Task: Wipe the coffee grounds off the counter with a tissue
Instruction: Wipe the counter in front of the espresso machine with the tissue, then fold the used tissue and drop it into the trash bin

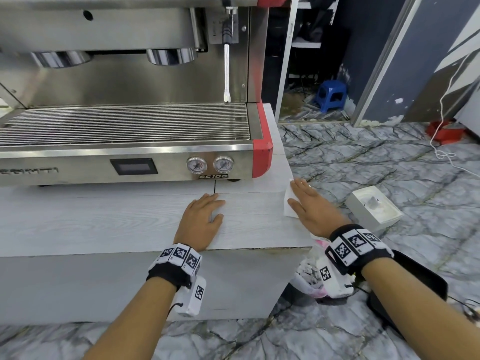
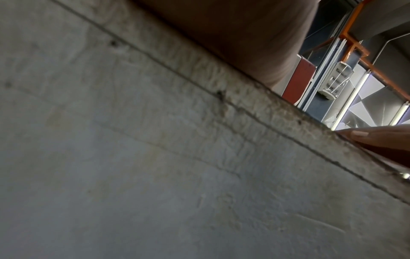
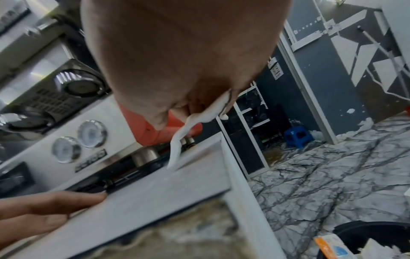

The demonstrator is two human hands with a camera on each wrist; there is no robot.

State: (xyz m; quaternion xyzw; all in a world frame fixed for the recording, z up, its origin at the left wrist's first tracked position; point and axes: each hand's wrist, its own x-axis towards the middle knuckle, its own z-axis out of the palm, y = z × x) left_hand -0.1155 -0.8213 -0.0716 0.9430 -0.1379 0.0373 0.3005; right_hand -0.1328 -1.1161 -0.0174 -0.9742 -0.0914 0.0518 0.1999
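Mid-wipe: right hand (image 1: 310, 205) flat, pressing tissue (image 1: 288, 203) at surface (image 1: 104, 219) edge; left hand (image 1: 201, 218) flat, empty; next sweep grounds off.

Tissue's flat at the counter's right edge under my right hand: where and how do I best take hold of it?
Probably by the tissue's left part showing beside the right hand. It lies flat on the counter, so come from above, curl the fingers to bunch it, and pinch with the thumb.

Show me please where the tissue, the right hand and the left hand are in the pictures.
tissue (image 1: 288, 203), head view, on the white sheet left of the hand on it.
right hand (image 1: 310, 206), head view, on the back of the hand.
left hand (image 1: 200, 219), head view, on the back of the hand.
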